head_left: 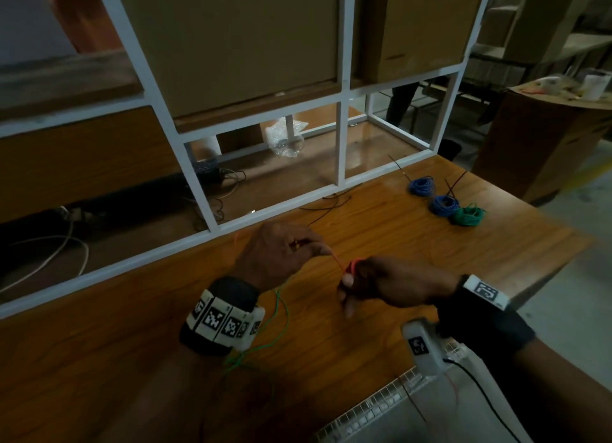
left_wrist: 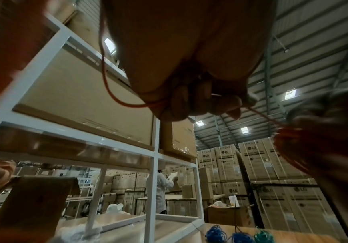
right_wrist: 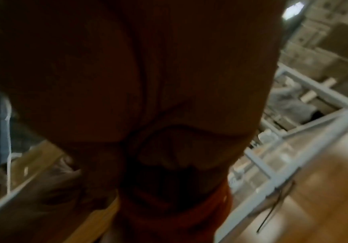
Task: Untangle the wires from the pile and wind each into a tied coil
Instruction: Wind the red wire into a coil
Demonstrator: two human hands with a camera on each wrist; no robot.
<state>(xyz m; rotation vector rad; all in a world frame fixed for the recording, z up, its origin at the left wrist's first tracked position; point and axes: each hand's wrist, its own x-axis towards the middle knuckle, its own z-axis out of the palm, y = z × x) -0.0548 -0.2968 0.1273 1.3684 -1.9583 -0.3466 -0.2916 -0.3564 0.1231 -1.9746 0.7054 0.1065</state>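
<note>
- The step in hand looks like winding the red wire point(head_left: 337, 261) into a coil: the left hand point(head_left: 278, 254) pinches a straight run of it between thumb and fingertips, its other fingers curled, and the right hand point(head_left: 381, 285) grips the small red coil point(head_left: 353, 265) already formed, fingers wrapped round it.
- The left-wrist view shows the same: the wire runs taut from the left fingers point(left_wrist: 229, 105) across to the red loops point(left_wrist: 289, 136) in the right hand, with a slack loop hanging behind the left palm.
- To do it well, I judge the left hand should feed the wire under light, even tension while the right keeps the loops stacked at one size; a loosened grip would likely let the springy loops fan open.
- The free tail probably needs watching, so it does not catch the loose green wire point(head_left: 280, 313), which trails under the left wrist toward the table's near edge.
- A black tie point(head_left: 326, 207) lies near the white frame, within reach for binding the coil once wound.
- Three finished coils sit well apart at the far right of the table point(head_left: 397, 230): two blue coils point(head_left: 421, 186) and a green coil point(head_left: 467, 215), the nearer two touching, with black tie ends sticking up.
- The table is brown wood; a white metal frame point(head_left: 342, 138) stands at its back edge, holding large cardboard boxes point(head_left: 231, 38).
- The room is a dim warehouse with stacked cartons and a person in a white coat point(left_wrist: 159, 189) in the background.
- The right-wrist view is blurred and dark, mostly palm.
</note>
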